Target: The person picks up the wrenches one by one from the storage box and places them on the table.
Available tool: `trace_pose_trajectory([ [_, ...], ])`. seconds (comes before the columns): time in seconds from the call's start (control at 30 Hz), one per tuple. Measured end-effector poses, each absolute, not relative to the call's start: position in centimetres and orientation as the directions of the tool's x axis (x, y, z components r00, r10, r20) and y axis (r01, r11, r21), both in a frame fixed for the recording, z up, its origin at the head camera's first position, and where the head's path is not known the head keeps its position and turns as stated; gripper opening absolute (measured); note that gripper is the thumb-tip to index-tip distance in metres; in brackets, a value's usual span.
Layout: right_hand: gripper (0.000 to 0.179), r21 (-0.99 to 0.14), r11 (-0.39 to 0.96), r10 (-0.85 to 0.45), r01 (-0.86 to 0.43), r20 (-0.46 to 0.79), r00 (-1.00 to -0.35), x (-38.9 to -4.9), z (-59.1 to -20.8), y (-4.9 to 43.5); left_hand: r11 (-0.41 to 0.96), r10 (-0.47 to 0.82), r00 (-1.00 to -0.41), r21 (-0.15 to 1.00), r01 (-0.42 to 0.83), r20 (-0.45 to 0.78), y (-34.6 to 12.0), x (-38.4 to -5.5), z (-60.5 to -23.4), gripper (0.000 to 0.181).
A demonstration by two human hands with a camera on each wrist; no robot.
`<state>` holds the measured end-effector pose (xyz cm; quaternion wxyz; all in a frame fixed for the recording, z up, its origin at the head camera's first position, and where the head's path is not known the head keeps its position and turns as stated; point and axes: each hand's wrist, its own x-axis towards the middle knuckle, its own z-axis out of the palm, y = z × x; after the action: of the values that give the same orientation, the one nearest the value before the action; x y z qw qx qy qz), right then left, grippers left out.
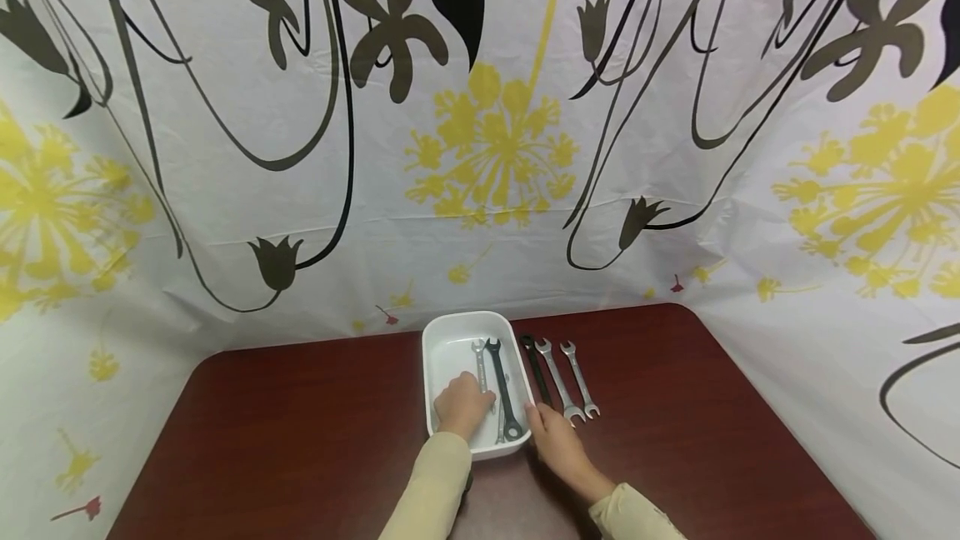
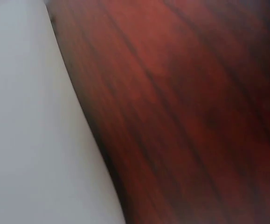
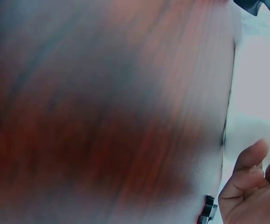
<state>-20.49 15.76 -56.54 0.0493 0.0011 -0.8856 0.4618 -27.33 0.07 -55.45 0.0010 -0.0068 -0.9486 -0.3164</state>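
Note:
A white tray (image 1: 442, 348) stands near the table's back edge, with several wrenches in its right half. My left hand (image 1: 463, 405) reaches into it with curled fingers, its thumb side against a small silver wrench (image 1: 480, 359); the fingertips are hidden. Beside that wrench lies a longer dark wrench (image 1: 502, 386). Low in the tray, part of another silver wrench (image 1: 501, 432) shows. My right hand (image 1: 558, 444) grips the tray's right rim near its front corner. In the right wrist view, some fingers of the right hand (image 3: 246, 196) appear bent. The left wrist view shows the tray's wall (image 2: 41, 116), not the hand.
Right of the tray, a black wrench (image 1: 538, 373), a silver open-ended wrench (image 1: 557, 373) and a smaller silver wrench (image 1: 579, 377) lie side by side on the dark red table (image 1: 300, 423). A flower-patterned white cloth (image 1: 495, 273) hangs behind the table and along its sides.

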Motion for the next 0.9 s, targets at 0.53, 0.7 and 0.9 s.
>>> trace_pose_trajectory([
  [0.53, 0.036, -0.792, 0.610, 0.056, -0.035, 0.087, -0.995, -20.49, -56.57, 15.73, 0.846, -0.025, -0.998, 0.532, 0.008, 0.054, 0.10, -27.37, -55.43, 0.038],
  [0.7, 0.036, -0.761, 0.645, 0.064, -0.071, 0.146, -0.987, -20.57, -56.63, 15.69, 0.846, -0.021, -0.999, 0.533, 0.009, 0.049, 0.11, -27.38, -55.25, 0.035],
  [0.9, 0.036, -0.743, 0.666, 0.070, -0.064, 0.148, -0.987, -20.61, -56.50, 15.61, 0.862, -0.009, -0.999, 0.506, 0.015, 0.044, 0.14, -27.32, -55.28, 0.032],
])
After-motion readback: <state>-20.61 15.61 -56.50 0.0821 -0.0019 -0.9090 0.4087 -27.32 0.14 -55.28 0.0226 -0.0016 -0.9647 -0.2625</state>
